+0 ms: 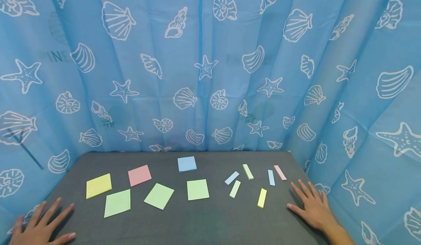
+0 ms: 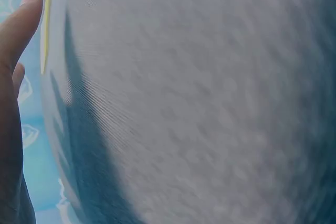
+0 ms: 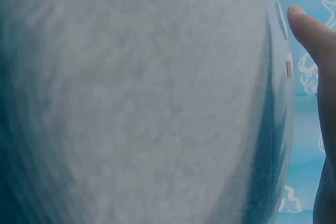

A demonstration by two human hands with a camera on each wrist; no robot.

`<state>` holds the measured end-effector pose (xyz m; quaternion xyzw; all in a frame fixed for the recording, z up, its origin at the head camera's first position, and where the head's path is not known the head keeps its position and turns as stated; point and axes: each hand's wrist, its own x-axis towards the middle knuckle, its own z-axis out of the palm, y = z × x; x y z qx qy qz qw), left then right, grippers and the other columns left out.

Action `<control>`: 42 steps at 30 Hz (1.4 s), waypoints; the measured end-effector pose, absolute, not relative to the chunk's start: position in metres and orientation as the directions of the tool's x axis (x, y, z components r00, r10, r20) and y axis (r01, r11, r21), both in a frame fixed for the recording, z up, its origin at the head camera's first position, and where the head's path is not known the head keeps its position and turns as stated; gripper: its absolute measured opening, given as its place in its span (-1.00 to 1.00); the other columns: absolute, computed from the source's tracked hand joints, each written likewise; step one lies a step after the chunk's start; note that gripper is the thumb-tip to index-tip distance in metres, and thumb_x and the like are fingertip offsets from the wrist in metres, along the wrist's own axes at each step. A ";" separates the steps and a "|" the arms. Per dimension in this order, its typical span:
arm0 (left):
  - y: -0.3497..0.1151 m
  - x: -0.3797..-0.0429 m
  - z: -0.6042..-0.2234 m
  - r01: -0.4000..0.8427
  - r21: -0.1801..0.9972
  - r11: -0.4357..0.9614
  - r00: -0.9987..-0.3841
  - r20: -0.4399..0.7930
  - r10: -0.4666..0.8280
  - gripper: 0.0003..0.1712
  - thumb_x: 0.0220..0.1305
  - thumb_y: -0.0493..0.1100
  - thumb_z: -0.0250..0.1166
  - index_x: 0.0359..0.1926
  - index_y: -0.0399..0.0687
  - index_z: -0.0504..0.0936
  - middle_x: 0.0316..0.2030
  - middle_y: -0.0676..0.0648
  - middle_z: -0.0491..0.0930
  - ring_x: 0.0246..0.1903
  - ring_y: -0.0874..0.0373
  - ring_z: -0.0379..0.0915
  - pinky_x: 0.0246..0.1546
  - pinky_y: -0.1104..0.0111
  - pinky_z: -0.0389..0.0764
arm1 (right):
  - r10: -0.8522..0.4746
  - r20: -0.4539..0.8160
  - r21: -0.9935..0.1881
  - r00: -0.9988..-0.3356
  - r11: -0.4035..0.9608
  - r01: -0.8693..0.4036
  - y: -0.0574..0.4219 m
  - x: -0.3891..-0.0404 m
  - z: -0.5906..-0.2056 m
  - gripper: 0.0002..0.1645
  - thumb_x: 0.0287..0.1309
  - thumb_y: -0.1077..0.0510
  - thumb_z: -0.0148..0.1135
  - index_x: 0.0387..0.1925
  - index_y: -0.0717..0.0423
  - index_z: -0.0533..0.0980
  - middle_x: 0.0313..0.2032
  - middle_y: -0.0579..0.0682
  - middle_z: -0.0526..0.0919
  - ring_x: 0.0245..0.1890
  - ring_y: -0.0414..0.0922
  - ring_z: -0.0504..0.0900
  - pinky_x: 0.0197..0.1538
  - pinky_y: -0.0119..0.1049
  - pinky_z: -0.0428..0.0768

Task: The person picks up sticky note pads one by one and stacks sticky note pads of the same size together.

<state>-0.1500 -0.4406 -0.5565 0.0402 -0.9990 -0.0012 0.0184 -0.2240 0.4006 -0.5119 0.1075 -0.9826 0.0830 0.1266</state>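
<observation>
Beside coloured notes (image 1: 198, 190), cropped left hand (image 1: 37, 231), right hand (image 1: 314, 207), both splayed, empty, perhaps hovering

Blue seashell curtain (image 1: 184, 73), grey table (image 1: 171, 226)

Three green squares (image 1: 198, 189), one yellow square (image 1: 99, 186), one pink square (image 1: 139, 175) and one blue square (image 1: 186, 164) make six. Two blue strips (image 1: 271, 177), two green strips (image 1: 235, 189), one yellow strip (image 1: 262, 198) and one pink strip (image 1: 280, 172) make six. Hands (image 1: 314, 209) number two.

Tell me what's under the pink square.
The grey table shows all around the pink square, which lies flat; whatever is directly beneath is covered and unseen.
</observation>
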 end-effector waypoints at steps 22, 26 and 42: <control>-0.356 -0.153 -0.496 0.235 0.079 0.969 -0.957 0.194 0.216 -0.11 0.21 0.44 0.12 0.49 0.39 0.09 0.43 -0.22 0.02 0.43 -0.32 -0.52 0.16 -0.37 -0.43 | -0.262 0.482 -0.240 -0.836 0.878 -0.413 0.332 -0.219 -0.482 -0.14 0.01 -0.09 0.45 0.33 0.05 0.36 0.30 0.26 0.34 0.28 0.33 0.21 0.08 0.38 0.17; -0.341 -0.157 -0.492 0.295 0.072 0.953 -0.922 0.285 0.263 -0.13 0.20 0.37 0.22 0.46 0.32 0.18 0.42 -0.18 0.08 0.46 -0.22 -0.48 0.22 -0.28 -0.54 | -0.271 0.511 -0.272 -0.816 0.849 -0.453 0.319 -0.219 -0.481 -0.15 0.01 -0.04 0.46 0.33 0.06 0.36 0.31 0.24 0.34 0.29 0.30 0.20 0.06 0.38 0.16; -0.263 -0.178 -0.485 0.444 0.437 0.782 -0.848 0.487 0.210 -0.12 0.17 -0.05 0.40 0.47 0.17 0.21 0.42 -0.20 0.13 0.37 -0.30 -0.10 0.23 -0.33 -0.15 | -0.252 0.617 -0.405 -0.746 0.711 -0.575 0.267 -0.229 -0.486 -0.13 -0.03 0.15 0.48 0.34 0.13 0.34 0.27 0.23 0.40 0.26 0.24 0.30 0.20 0.20 0.19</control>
